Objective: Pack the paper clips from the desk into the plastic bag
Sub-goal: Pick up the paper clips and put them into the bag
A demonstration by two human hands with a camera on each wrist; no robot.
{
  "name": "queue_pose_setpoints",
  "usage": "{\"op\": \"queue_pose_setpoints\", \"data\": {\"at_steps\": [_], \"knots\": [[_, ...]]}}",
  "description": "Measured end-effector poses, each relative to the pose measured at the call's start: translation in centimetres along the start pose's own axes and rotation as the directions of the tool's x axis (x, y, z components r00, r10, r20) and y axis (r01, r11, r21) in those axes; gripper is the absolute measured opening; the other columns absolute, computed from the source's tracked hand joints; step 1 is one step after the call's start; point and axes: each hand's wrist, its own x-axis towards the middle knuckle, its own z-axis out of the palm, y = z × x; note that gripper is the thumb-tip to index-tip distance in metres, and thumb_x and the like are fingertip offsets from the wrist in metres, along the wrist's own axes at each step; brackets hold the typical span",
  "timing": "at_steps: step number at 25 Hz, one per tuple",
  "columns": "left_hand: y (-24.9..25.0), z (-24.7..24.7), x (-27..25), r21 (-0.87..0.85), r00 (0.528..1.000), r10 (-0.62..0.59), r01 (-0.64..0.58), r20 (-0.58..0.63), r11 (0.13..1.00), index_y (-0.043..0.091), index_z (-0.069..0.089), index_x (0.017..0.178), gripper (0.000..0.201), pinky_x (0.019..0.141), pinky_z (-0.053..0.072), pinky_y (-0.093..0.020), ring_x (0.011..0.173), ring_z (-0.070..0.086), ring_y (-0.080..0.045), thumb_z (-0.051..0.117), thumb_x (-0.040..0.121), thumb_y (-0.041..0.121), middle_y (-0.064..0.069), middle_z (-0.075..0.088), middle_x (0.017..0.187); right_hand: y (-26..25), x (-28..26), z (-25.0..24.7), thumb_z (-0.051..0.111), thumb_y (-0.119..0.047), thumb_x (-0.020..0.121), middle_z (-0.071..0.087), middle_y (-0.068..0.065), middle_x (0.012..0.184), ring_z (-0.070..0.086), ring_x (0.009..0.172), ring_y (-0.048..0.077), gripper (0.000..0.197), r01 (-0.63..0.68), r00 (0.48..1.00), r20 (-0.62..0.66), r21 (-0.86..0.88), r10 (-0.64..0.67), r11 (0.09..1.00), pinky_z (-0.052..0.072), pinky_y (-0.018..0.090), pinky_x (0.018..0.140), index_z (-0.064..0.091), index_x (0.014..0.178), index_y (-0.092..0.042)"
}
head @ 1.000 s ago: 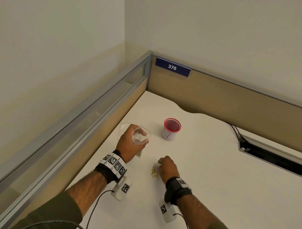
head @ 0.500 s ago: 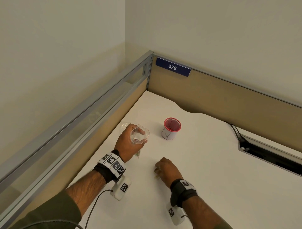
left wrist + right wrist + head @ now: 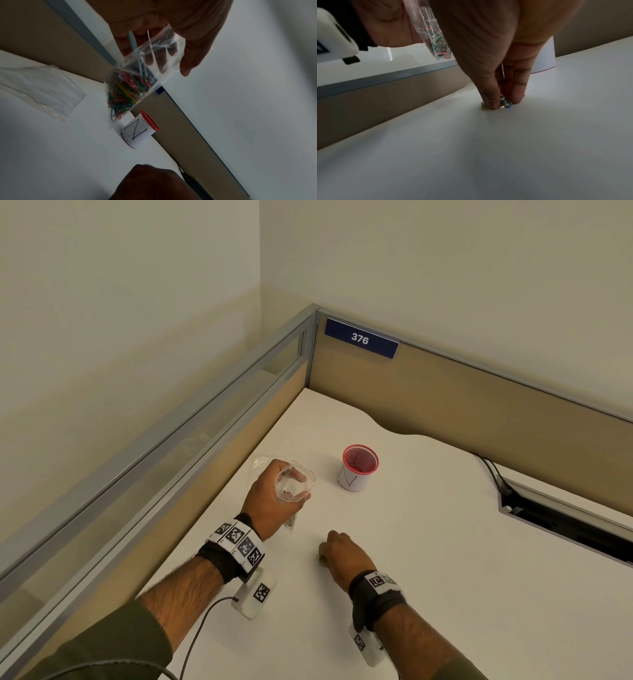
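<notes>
The fingers (image 3: 493, 97) of the right hand (image 3: 346, 554) are pressed down on the desk (image 3: 445, 559), thumb and fingertips pinched round a small knot of loose paper clips (image 3: 502, 104); I can make out yellow, blue and a silvery one, perhaps four or five, though they overlap too much for a sure count. At about ten o'clock from that hand, the left hand (image 3: 270, 501) is curled round the mouth of the one plastic bag (image 3: 137, 75), holding it open and raised just off the desk, with a thick tangle of coloured clips already sunk to its bottom, far too many to count. These clips will be light, stiff wire, slick against the smooth white top, and prone to hook into each other, so I'd judge a low pinch that gathers the clump from both sides is the right hold; lifted carelessly, one could slip and skitter away. The bag is thin and floppy and needs those fingers at the rim to stay open. One red-rimmed cup (image 3: 359, 467) stands at roughly twelve o'clock from the right hand, well apart, and one crumpled clear wrapper (image 3: 39, 86) lies flat on the desk beyond the left hand.
</notes>
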Motion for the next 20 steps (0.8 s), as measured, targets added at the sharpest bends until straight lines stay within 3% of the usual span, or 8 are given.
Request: {"op": "queue_pose_setpoints", "data": {"at_steps": [3,6,8,11,14,17,20], "knots": [[0.0,-0.2,-0.1,-0.004,1.000,-0.010,0.010,-0.003,1.000,0.021,0.057,0.103,0.037,0.106,0.047,-0.034,0.123,0.059,-0.017,0.079,0.075,0.030,0.008,0.067,0.108,-0.2,0.5,-0.2,0.050,-0.007,0.090,0.056,0.013,0.106,0.056,0.098,0.032,0.016,-0.034,0.999,-0.005,-0.031,0.033,0.999,0.042,0.031,0.071,0.061,0.101,-0.008],[-0.2,-0.3,-0.1,0.002,1.000,-0.022,0.022,-0.005,1.000,0.023,0.057,0.103,0.037,0.105,0.047,-0.035,0.124,0.058,-0.016,0.079,0.075,0.033,0.008,0.067,0.109,0.4,0.6,-0.8,0.051,-0.004,0.087,0.060,0.011,0.106,0.059,0.098,0.029,0.017,-0.106,0.994,-0.020,0.034,0.107,0.994,0.044,0.031,0.077,0.062,0.100,-0.008],[-0.2,-0.3,-0.1,-0.001,1.000,-0.024,0.024,-0.008,1.000,0.023,0.057,0.103,0.037,0.105,0.046,-0.034,0.125,0.058,-0.016,0.079,0.075,0.032,0.008,0.067,0.109,1.2,0.4,-1.6,0.055,-0.006,0.087,0.064,0.008,0.106,0.061,0.098,0.026,0.016,-0.198,0.979,-0.013,0.179,0.203,0.964,0.047,0.030,0.083,0.066,0.098,-0.010],[-0.1,0.0,-0.1,0.010,1.000,-0.025,0.025,-0.007,1.000,0.022,0.057,0.103,0.035,0.103,0.046,-0.030,0.121,0.059,-0.016,0.081,0.078,0.023,0.009,0.067,0.107,2.2,-0.2,-3.6,0.063,-0.007,0.083,0.072,0.004,0.094,0.066,0.086,0.021,0.010,-0.272,0.940,-0.067,0.441,0.334,0.855,0.054,0.030,0.081,0.071,0.085,-0.013],[0.0,0.3,0.0,0.022,1.000,-0.030,0.030,-0.007,0.999,0.018,0.057,0.104,0.035,0.095,0.046,-0.017,0.117,0.061,-0.016,0.082,0.079,0.016,0.008,0.067,0.106,1.6,-1.3,-7.2,0.067,0.000,0.080,0.070,0.001,0.074,0.065,0.066,0.016,0.012,-0.205,0.912,-0.120,0.695,0.392,0.689,0.058,0.031,0.071,0.070,0.075,-0.010],[0.2,0.9,0.1,0.035,0.999,-0.041,0.041,-0.005,0.999,0.018,0.057,0.104,0.035,0.084,0.042,-0.002,0.114,0.061,-0.013,0.082,0.079,0.015,0.009,0.067,0.105,-0.3,-2.2,-12.2,0.068,0.003,0.080,0.072,0.005,0.074,0.069,0.067,0.024,0.007,-0.040,0.901,-0.195,0.852,0.387,0.522,0.061,0.033,0.071,0.071,0.079,-0.003],[0.5,1.2,0.1,0.041,0.999,-0.045,0.044,0.002,0.998,0.019,0.057,0.104,0.036,0.085,0.045,-0.008,0.112,0.061,-0.010,0.082,0.079,0.016,0.007,0.067,0.107,-3.1,-2.5,-16.6,0.069,0.000,0.083,0.073,0.011,0.083,0.071,0.075,0.026,0.007,0.116,0.907,-0.276,0.891,0.320,0.439,0.062,0.031,0.073,0.071,0.089,0.000]]}}
